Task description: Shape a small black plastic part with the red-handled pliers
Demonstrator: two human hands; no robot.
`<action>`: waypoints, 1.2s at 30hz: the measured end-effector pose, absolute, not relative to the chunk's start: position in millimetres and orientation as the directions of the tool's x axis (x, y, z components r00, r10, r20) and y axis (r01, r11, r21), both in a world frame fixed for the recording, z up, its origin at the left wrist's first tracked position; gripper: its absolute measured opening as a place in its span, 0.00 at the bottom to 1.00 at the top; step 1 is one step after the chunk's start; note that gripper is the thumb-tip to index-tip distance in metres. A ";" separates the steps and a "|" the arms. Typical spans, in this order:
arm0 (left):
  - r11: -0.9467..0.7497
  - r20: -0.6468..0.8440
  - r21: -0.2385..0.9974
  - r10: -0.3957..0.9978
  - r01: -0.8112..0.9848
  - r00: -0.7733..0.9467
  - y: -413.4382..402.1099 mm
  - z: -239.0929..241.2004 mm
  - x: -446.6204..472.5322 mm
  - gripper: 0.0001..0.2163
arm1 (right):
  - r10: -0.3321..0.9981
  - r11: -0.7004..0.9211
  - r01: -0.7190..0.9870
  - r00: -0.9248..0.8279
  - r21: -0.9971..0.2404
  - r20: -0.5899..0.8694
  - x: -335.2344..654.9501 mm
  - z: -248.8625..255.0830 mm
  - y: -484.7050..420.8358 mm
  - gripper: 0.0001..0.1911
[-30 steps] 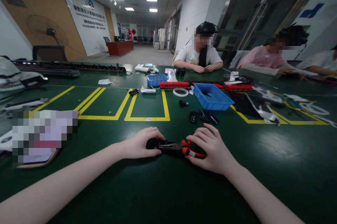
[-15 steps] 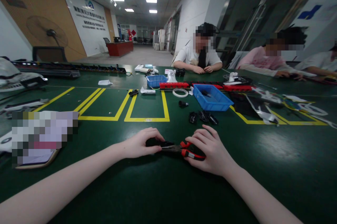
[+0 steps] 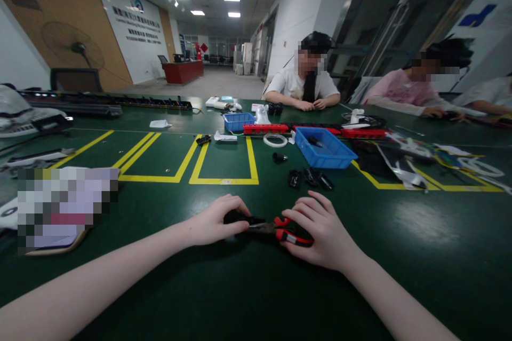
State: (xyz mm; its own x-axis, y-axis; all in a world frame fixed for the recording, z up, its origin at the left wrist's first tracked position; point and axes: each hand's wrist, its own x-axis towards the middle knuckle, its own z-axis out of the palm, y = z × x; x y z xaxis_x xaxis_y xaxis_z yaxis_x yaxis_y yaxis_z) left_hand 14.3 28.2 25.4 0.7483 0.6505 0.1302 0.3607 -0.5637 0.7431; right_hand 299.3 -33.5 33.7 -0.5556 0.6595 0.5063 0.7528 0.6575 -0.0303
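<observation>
My right hand (image 3: 320, 229) is closed around the red-and-black handles of a pair of pliers (image 3: 294, 237), held just above the green table (image 3: 256, 293). The jaws point left and meet a small black part (image 3: 236, 216). My left hand (image 3: 224, 218) pinches that part between thumb and fingers, and most of it is hidden by the fingers. What exactly the jaws grip cannot be made out. Beyond my right hand lie several black plastic-wrapped pieces (image 3: 310, 177) and a black cone-shaped piece (image 3: 279, 158).
Farther back stand a large blue bin (image 3: 330, 157) and a small blue bin (image 3: 239, 121), near red strips (image 3: 266, 128) and a white ring (image 3: 275, 140). A phone-like slab (image 3: 76, 245) lies at left. Across the table sit co-workers, one in a white shirt (image 3: 286, 85).
The view has shifted slightly. My left hand and the black part have moved a touch to the right; my right hand still grips the pliers, almost unmoved.
</observation>
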 end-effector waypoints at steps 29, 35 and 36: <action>-0.596 0.149 0.731 0.614 0.331 0.775 30.4 27.7 12.0 0.07 | 0.647 0.667 0.745 -0.598 0.029 0.473 307.2 40.8 -33.9 0.19; -0.601 0.146 0.725 0.611 0.336 0.778 30.7 29.2 11.5 0.07 | 0.668 0.661 0.750 -0.592 0.006 0.451 308.9 40.8 -33.3 0.18; -0.599 0.141 0.726 0.611 0.339 0.779 30.5 29.7 11.6 0.07 | 0.668 0.662 0.750 -0.591 0.002 0.452 309.3 40.5 -33.0 0.18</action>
